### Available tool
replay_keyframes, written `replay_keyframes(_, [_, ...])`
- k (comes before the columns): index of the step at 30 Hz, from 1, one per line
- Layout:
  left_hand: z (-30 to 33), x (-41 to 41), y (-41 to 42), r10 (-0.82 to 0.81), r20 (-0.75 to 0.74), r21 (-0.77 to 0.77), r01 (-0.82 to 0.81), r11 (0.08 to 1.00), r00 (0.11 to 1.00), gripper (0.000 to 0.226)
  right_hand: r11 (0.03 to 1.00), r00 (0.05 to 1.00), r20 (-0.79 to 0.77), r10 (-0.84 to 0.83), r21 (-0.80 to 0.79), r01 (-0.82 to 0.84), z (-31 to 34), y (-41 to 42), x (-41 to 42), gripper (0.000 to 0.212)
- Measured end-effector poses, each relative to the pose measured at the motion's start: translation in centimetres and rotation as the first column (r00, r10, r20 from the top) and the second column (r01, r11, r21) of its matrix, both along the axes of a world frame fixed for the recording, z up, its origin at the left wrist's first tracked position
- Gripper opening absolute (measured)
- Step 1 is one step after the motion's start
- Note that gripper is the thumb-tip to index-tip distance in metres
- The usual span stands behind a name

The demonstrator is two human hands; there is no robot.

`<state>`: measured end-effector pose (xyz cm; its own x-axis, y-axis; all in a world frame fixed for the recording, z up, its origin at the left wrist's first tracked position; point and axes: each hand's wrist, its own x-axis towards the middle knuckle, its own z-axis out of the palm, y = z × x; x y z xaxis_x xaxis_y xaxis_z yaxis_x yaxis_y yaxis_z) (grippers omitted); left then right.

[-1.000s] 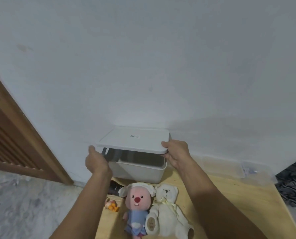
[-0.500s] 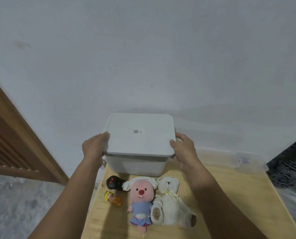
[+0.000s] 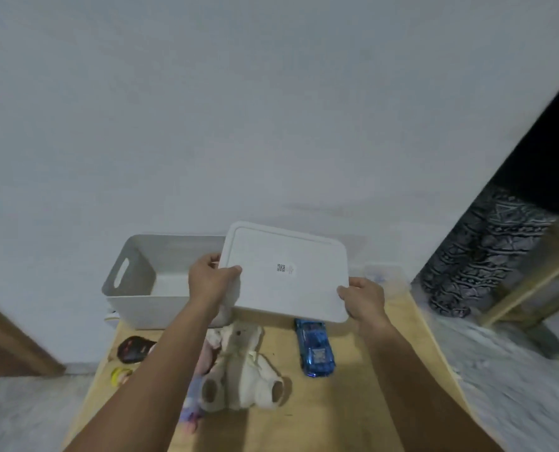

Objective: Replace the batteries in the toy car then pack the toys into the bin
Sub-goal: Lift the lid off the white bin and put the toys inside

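Above the table, I hold the lid clear of the open bin, left hand and right hand gripping its edges; toy car untouched, so next: set lid aside.

Toy car, plush toys and storage bin on the wooden table.
Translucent blue plastic toy car lies centre-right; cream plush bear centre; open white plastic bin centre-left, its flat white lid lifted aside.
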<state>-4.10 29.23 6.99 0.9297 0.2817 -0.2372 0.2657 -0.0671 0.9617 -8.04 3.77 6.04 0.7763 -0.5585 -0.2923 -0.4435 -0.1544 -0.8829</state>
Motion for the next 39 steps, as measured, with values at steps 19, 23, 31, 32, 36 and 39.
replay_keyframes(19, [-10.5, -8.5, -26.8, -0.410, -0.324, 0.563, 0.522, 0.641, 0.853, 0.018, 0.961, 0.920, -0.369, -0.129, -0.276, 0.024, -8.4, -25.4, -11.2, 0.015])
replay_keyframes(23, [-11.6, -9.6, -27.8, -0.422, -0.456, 0.520, 0.619, 0.588, 0.784, 0.021, 0.922, 0.952, -0.294, -0.079, -0.385, -0.042, -10.4, -26.9, -11.7, 0.032])
replay_keyframes(31, [-12.5, -10.8, -28.2, -0.458, -0.554, 0.358, 0.696, 0.622, 0.695, 0.046, 0.960, 0.880, -0.472, -0.058, -0.268, -0.080, -11.8, -27.2, -11.5, 0.027])
replay_keyframes(32, [-12.6, -10.9, -28.2, -0.467, -0.557, 0.344, 0.703, 0.623, 0.687, 0.046, 0.962, 0.881, -0.468, -0.071, -0.265, -0.064, -11.8, -27.0, -11.4, 0.028])
replay_keyframes(36, [-12.7, -10.8, -27.9, -0.496, -0.557, 0.315, 0.722, 0.616, 0.666, 0.027, 0.961, 0.859, -0.505, -0.090, -0.269, -0.058, -11.8, -26.7, -11.0, 0.031])
replay_keyframes(39, [-12.4, -10.6, -27.3, -0.505, -0.557, 0.323, 0.732, 0.599, 0.659, 0.032, 0.950, 0.847, -0.514, -0.135, -0.309, -0.036, -11.1, -25.8, -10.2, 0.029])
